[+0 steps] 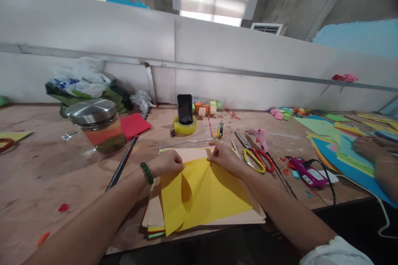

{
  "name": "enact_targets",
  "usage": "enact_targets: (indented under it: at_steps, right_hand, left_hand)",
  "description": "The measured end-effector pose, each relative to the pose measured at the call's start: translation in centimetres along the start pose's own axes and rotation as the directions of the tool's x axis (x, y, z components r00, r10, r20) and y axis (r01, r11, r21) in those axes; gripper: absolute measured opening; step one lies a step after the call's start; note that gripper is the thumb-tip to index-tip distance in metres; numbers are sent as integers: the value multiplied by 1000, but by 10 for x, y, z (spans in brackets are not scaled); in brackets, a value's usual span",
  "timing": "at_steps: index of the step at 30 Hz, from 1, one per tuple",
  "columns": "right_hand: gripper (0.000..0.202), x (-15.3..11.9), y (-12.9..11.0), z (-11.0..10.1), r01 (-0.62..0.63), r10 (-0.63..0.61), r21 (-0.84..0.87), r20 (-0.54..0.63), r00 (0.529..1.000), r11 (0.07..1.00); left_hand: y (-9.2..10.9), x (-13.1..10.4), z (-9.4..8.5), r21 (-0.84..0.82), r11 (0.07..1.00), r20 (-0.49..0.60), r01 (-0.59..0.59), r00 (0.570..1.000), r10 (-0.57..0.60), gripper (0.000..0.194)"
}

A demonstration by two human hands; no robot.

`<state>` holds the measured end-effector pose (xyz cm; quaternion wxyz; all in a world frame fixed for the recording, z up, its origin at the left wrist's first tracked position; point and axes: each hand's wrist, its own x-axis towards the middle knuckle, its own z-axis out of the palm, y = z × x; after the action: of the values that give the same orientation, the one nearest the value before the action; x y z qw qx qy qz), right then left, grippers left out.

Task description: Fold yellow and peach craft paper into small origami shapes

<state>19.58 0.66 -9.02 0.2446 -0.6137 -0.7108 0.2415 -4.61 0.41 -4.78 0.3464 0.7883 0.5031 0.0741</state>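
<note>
A yellow sheet of paper (214, 198) is pinched along its far edge by both my hands and buckles into a fold between them. My left hand (168, 162), with a green bead bracelet (146, 173) at the wrist, has its fingers closed on the far left part. On the far edge to the right, my right hand (224, 157) grips the same sheet between thumb and fingers. Beneath lies a stack of pale peach paper (153, 212), with some coloured sheets showing at its lower left corner.
Right of the stack lie scissors (253, 153), a pink glue gun (259, 136) and a purple power strip (307, 172). Behind it are a utility knife (220, 130) and a phone (185, 109) on a tape roll (185, 127). A glass teapot (102, 128) stands left. Another person's hand (370, 149) rests over coloured paper at far right.
</note>
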Motion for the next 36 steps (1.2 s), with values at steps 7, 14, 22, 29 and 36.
enact_targets:
  at_steps: [7, 14, 22, 29, 36]
  right_hand:
    - [61, -6, -11, -11, -48, 51, -109, 28, 998, 993]
    - [61, -4, -12, -9, -56, 66, -148, 57, 996, 987]
    - [58, -2, -9, -9, -48, 61, -153, 79, 995, 987]
    - [57, -5, -13, -10, -63, 75, -160, 70, 995, 985]
    - [57, -4, -12, -10, -49, 61, -153, 73, 995, 987]
  left_hand:
    - [5, -7, 3, 314, 949, -123, 33, 992, 6, 21]
    - [12, 0, 8, 524, 797, 26, -299, 941, 336, 48]
    - [25, 22, 3, 538, 665, 343, -519, 855, 390, 57]
    - [59, 25, 21, 659, 611, 346, -438, 899, 270, 46]
    - [64, 1, 34, 703, 604, 290, -375, 927, 239, 36]
